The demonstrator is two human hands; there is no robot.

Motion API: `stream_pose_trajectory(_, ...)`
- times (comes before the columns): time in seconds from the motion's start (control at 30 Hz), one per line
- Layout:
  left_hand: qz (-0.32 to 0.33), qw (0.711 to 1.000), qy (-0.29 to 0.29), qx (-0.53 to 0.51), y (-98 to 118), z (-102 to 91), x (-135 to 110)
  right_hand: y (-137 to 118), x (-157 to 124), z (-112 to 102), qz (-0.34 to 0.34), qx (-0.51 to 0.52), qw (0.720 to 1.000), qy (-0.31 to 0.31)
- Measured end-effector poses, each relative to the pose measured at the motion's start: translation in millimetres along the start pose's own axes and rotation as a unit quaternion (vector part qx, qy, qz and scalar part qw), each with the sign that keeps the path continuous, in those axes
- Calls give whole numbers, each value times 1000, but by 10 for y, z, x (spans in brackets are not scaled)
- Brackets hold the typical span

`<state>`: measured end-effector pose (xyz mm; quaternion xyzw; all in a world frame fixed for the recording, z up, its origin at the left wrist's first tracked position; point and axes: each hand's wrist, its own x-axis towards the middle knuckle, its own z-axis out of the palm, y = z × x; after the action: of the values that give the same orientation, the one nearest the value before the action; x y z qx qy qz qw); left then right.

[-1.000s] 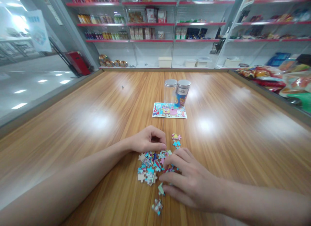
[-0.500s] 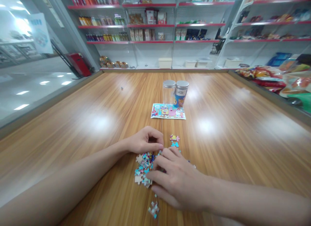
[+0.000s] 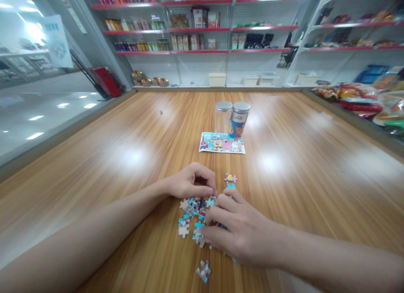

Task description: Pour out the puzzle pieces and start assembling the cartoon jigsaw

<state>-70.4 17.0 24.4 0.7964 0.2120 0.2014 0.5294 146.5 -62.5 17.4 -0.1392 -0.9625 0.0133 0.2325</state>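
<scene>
Over the left end of a loose pile of jigsaw puzzle pieces, my left hand is closed in a pinch. A bit of a pinkish puzzle piece shows at its thumb and fingertip; the rest is hidden. My right hand lies palm down across the right part of the pile, fingers spread and bent, touching pieces. It covers several of them. Two small groups of pieces, one yellow and pink, one blue, lie beyond it. A separate piece cluster lies nearest me.
A cartoon picture card lies flat beyond the pieces. Behind it stand a clear jar and a printed jar, both with silver lids. The wooden table has a raised edge; bagged snacks sit at the right, stocked shelves behind.
My right hand has shifted slightly right across the pile, drawing its fingers over pieces and uncovering some in the middle. My left hand keeps its pinch. The whole view has shifted a little.
</scene>
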Motion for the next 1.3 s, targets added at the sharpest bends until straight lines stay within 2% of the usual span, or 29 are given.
stream_pose_trajectory(0.13,3,1000,-3,2,-3,-4,-3,4,-2,-24,3,-7,1000,5)
stream_pose_trajectory(0.33,1,1000,-3,11,-3,-6,-2,-57,12,-135,-45,-31,998,-17)
stream_pose_trajectory(0.53,1,1000,-5,7,-2,-7,-1,-67,6,-190,-56,-31,998,-3)
stream_pose_trajectory(0.63,3,1000,-4,7,-3,-6,0,-45,-10,-156,-18,-17,1000,-7)
stream_pose_trajectory(0.83,1,1000,-5,10,-4,-3,1,-50,-31,-81,114,5,993,-4)
stream_pose_trajectory(0.9,0,1000,-7,10,-1,-3,3,-65,-34,-80,129,10,992,5)
stream_pose_trajectory(1.07,-4,1000,-6,11,-4,-6,6,-123,-33,-112,102,26,994,10)
stream_pose_trajectory(1.3,-1,1000,-6,9,-17,0,4,-139,-33,-100,56,53,997,-26)
